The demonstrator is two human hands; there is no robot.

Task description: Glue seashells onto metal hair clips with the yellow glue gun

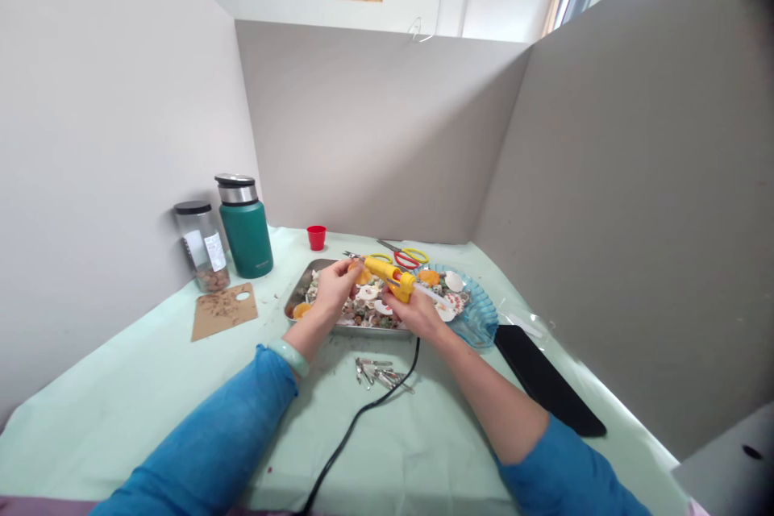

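Observation:
My right hand [414,313] is closed around the handle of a yellow glue gun [390,274], whose nozzle points left. A pale glue stick [432,296] sticks out of its rear, and a black cord [363,413] hangs down from it. Just ahead of the nozzle, my left hand [337,286] pinches a small orange shell [361,274]. Both hands are above a metal tray [344,330] filled with small shells and other bits. Beside the tray, a blue glass plate [480,314] carries more shells, orange and white. Several metal clips [380,373] lie in front of the tray.
At the left stand a green bottle [247,238] and a clear jar [202,250], with a brown card [223,311] before them. A red cup [316,238] and scissors [411,256] are behind the tray. A black flat object [547,383] lies right. Grey panels [380,129] enclose the table.

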